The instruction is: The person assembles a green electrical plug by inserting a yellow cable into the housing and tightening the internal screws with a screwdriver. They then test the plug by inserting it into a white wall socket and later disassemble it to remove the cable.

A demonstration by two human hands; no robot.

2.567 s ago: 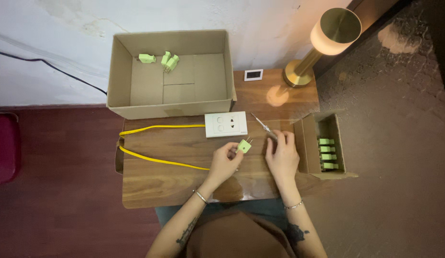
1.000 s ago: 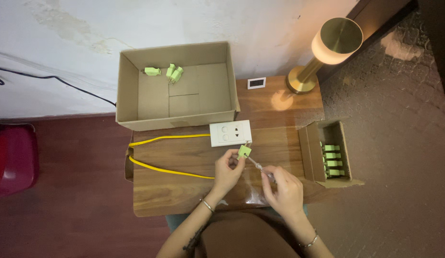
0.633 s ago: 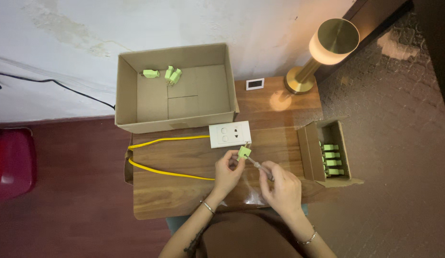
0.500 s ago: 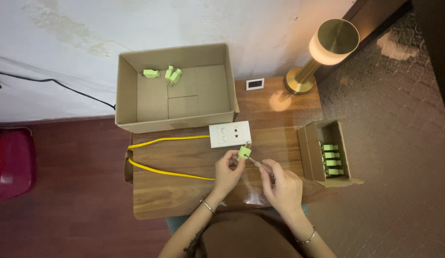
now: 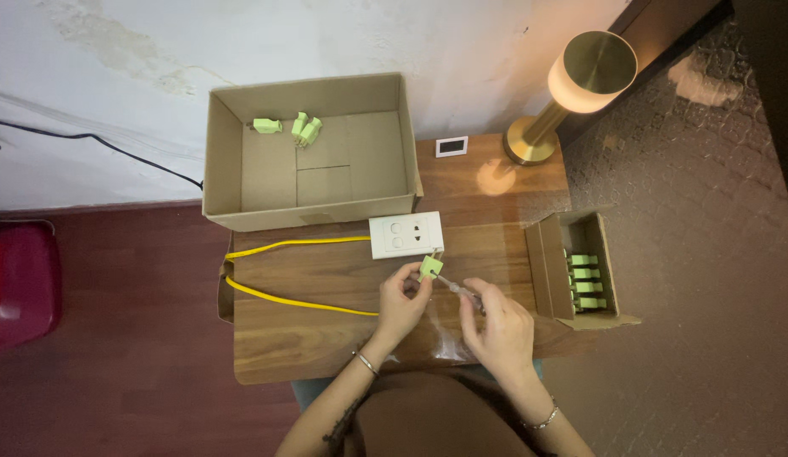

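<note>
Fingers of the left hand (image 5: 400, 298) pinch a green plug (image 5: 430, 267) just below the white socket plate (image 5: 405, 234); right hand (image 5: 498, 322) grips a thin screwdriver (image 5: 456, 286) touching it, bare tabletop (image 5: 326, 338) beneath.

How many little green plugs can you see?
8: three in the big cardboard box at and; four in the small box at; one in the left hand at. More may be hidden.
</note>
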